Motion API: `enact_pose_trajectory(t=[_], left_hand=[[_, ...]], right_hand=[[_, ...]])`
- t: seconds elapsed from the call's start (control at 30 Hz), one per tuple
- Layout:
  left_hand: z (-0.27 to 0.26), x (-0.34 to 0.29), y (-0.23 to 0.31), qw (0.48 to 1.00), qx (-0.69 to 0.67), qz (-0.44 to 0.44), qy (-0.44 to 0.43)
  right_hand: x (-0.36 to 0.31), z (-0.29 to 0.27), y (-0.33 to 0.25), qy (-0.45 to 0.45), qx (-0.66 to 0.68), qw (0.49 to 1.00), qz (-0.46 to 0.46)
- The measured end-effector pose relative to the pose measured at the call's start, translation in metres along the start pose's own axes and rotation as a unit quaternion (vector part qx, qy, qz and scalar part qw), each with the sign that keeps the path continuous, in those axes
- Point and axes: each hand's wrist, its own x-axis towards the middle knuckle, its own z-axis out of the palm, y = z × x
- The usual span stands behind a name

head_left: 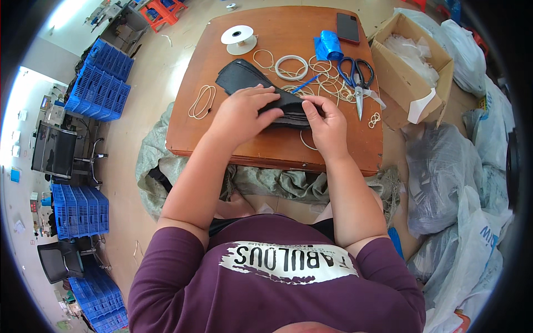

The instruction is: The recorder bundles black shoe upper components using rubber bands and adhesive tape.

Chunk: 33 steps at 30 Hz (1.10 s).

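A stack of flat black pieces (240,75), leather-like and wider at its far left end, lies slantwise on the brown wooden table (189,133). My left hand (244,111) rests on top of it, fingers stretched out and the thumb apart. At the stack's right end, my right hand (328,125) pinches the layered edges between thumb and fingers. Several layers show at the near edge between my hands. Just beyond the stack are a blue pen (305,84), a white ring-shaped roll (291,67) and loose cream cord (330,83).
Blue-handled scissors (358,83) lie right of the cord. Farther back are a white spool (239,40), a blue plastic roll (328,45) and a phone (348,29). A tied cord bundle (202,102) lies left. An open carton (400,77) and filled plastic bags (444,172) flank the table's right.
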Motion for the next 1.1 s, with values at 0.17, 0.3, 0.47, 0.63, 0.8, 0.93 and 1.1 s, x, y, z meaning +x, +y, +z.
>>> enact_pose_trajectory(t=[0.17,0.3,0.47,0.63,0.8,0.93,1.1], left_hand=[[-0.006,0.006,-0.005,0.983,-0.070,-0.170,0.002],[-0.001,0.009,0.001,0.970,-0.072,-0.228,0.042],[0.006,-0.003,-0.012,0.996,0.015,-0.016,0.083],[-0.001,0.006,0.024,0.997,0.064,-0.004,0.042],[-0.004,0.009,-0.001,0.995,-0.032,-0.094,-0.009],[0.005,0.004,0.001,0.984,-0.013,-0.169,0.047],[0.008,-0.001,-0.005,0.994,0.091,-0.018,0.057]], right_hand=[[0.002,-0.002,0.004,-0.014,0.127,0.992,0.012],[0.000,-0.007,0.003,-0.044,0.129,0.990,-0.036],[-0.001,-0.010,-0.004,-0.063,0.057,0.996,0.023],[0.000,-0.006,0.000,-0.008,0.159,0.986,0.051],[0.000,-0.003,0.002,0.009,0.186,0.981,0.052],[-0.004,-0.004,-0.001,-0.011,0.143,0.989,0.031],[-0.002,-0.007,0.003,-0.030,0.009,0.999,-0.038]])
